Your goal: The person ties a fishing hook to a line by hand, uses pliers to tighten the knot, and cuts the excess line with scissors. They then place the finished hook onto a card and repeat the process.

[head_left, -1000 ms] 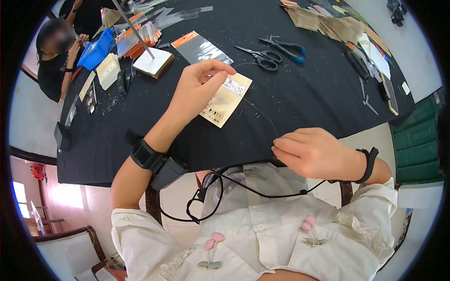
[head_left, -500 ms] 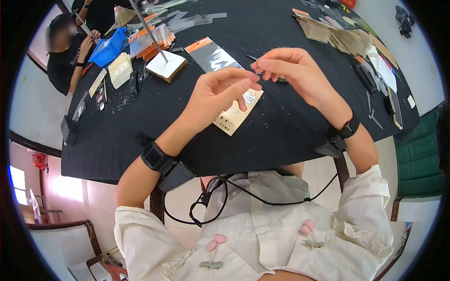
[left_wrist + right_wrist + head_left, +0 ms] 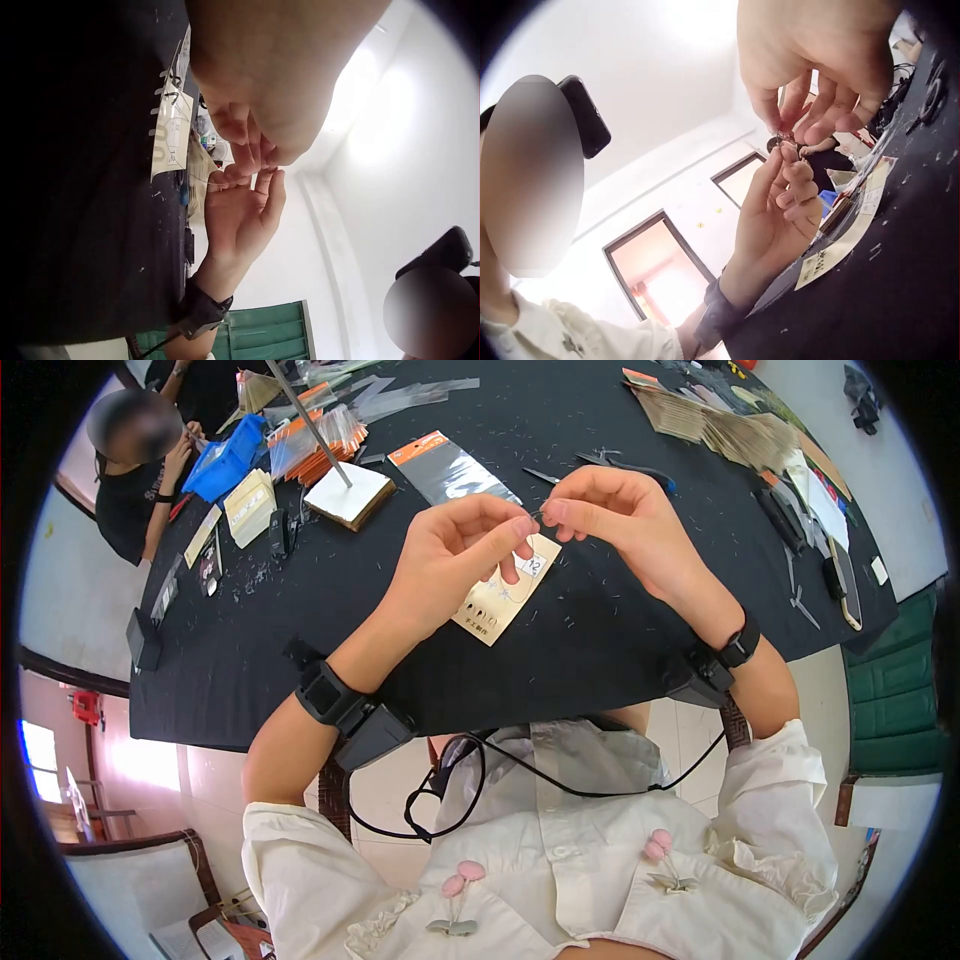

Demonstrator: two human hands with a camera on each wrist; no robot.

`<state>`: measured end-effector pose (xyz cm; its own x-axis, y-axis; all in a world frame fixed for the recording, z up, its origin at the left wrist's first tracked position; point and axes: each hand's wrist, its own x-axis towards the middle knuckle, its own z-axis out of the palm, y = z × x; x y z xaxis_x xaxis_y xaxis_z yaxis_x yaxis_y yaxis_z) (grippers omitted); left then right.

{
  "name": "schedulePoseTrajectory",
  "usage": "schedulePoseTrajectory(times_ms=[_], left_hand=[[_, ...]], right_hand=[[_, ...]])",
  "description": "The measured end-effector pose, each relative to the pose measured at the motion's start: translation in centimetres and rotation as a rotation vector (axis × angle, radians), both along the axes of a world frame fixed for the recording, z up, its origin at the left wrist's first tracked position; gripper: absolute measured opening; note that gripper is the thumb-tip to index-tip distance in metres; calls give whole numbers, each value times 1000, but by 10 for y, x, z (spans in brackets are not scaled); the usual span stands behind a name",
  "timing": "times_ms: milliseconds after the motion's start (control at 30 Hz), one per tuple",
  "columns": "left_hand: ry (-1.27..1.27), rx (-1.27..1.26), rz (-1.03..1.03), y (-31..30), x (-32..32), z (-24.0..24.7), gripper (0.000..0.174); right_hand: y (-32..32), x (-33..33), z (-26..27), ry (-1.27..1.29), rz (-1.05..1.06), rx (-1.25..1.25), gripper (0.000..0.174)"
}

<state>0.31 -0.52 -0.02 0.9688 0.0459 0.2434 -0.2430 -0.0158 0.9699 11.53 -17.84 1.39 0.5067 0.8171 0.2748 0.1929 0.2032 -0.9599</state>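
Note:
Both hands are raised close together over the black table, fingertips nearly meeting. My left hand [image 3: 440, 565] pinches a thin line [image 3: 201, 181] between thumb and forefinger. My right hand [image 3: 632, 520] pinches the same line just to the right, thumb against fingertips. A small dark bit [image 3: 779, 140] shows between the two sets of fingertips in the right wrist view; what it is, I cannot tell. Below the left hand lies a cream paper card [image 3: 488, 618] marked 12, with a row of small dark hook shapes near its lower end. The line loops down across the card.
Behind the hands lie a clear plastic sleeve with an orange top [image 3: 440, 465] and dark-handled pliers [image 3: 655, 475]. A white-topped block with a metal rod [image 3: 350, 495] stands left. A blue basket [image 3: 228, 460], card stacks [image 3: 250, 510] and a knife [image 3: 845, 590] are farther out.
My right hand has come up from the table's front edge to meet the left, drawing the line in. In the last half second the fingertips have closed together on it.

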Motion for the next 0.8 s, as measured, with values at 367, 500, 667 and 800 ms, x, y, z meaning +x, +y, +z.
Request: schedulePoseTrajectory(times_ms=[367,500,667,800], left_hand=[[13,-49,-26,2,0,1,16],[-2,-21,-16,-1,0,-1,11],[14,-17,-9,1,0,0,13],[4,32,13,0,0,-1,14]], right_hand=[[0,-5,0,-9,0,1,16],[1,-3,-4,-7,31,1,16],[2,-4,-6,-105,-1,-20,15],[1,-5,-4,-218,-35,-45,17]])
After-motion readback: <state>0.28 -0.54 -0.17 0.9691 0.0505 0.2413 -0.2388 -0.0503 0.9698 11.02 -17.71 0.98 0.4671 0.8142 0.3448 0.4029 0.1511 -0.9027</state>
